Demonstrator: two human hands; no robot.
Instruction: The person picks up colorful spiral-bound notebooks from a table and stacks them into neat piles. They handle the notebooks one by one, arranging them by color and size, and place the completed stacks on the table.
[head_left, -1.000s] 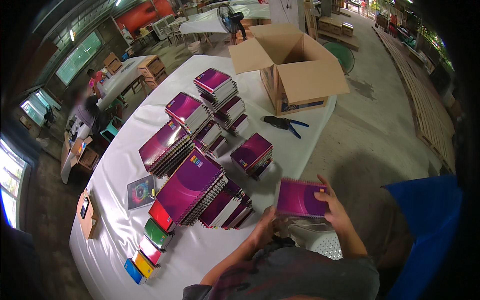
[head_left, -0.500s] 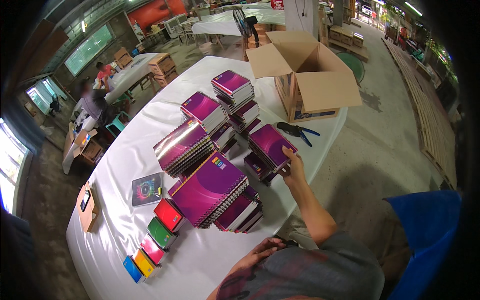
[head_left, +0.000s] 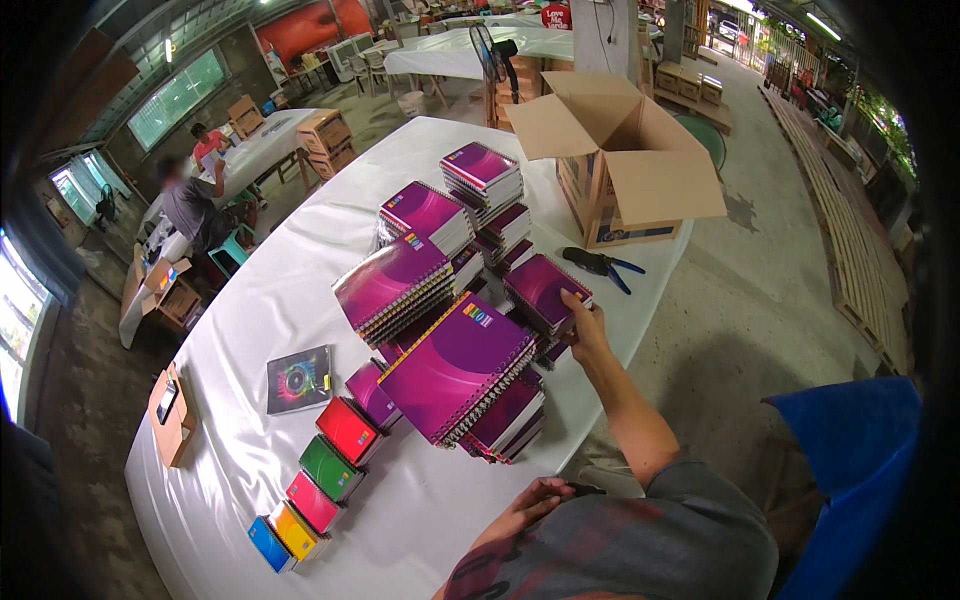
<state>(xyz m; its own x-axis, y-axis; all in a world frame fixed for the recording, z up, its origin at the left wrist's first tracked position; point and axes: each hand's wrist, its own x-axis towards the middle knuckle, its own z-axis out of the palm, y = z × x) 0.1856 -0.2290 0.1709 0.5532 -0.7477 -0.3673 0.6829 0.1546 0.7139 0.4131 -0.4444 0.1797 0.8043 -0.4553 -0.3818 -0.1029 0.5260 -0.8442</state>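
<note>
Head view, looking down on a white-covered table [head_left: 300, 300] loaded with purple spiral notebooks in uneven stacks. Right hand [head_left: 588, 330] stretched out to the small stack of notebooks [head_left: 545, 292] near the table's right edge, fingers curled over the top cover's near corner, thumb side hidden, so grip or mere touch impossible to tell. Left hand [head_left: 535, 500] low and close to the body, fingers loosely bent, resting at the table's near edge, seemingly empty. Just beside the touched stack, toward the wearer's left, a larger tilted stack [head_left: 462, 372] leaning on lower piles; beyond it more stacks [head_left: 400, 285] climbing toward the far end. Dark pliers-like tool with blue handles [head_left: 600, 266] between the touched stack and an open cardboard box [head_left: 615, 160]. Row of small coloured notebooks [head_left: 320, 480] red, green, pink, yellow, blue along the near left, and a dark-covered notebook [head_left: 298, 380] lying alone.

Likely trouble: stack sitting close to the table edge, so a careless nudge could slide the top notebooks off onto the floor. Also the tilted pile alongside, poorly supported; a knock from the forearm could topple it. Spiral wires possibly snagging on neighbours.
</note>
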